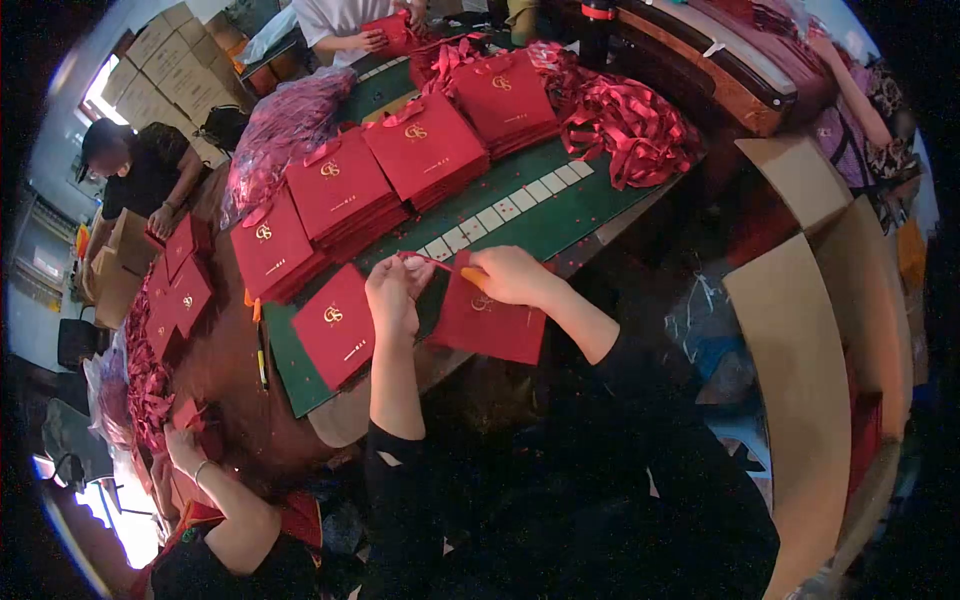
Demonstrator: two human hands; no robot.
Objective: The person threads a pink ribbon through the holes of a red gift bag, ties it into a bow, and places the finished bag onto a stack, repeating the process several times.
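Note:
A red gift bag (500,332) with gold lettering hangs tilted at the table's near edge. My right hand (508,276) is closed on its upper edge, and a small orange item (473,273) shows at the fingers, too small to name. My left hand (396,290) is closed, pinching a red ribbon (436,263) that runs across to the bag's top; the fingertips partly hide it. Just left of that hand, another red gift bag (325,320) lies flat on the green mat (298,388).
Stacks of red gift bags (340,185) line the table's far side, beside a heap of red ribbons (635,125). White cards (505,208) form a row on the mat. An open cardboard box (790,370) stands at right. Co-workers sit at left and beyond the table.

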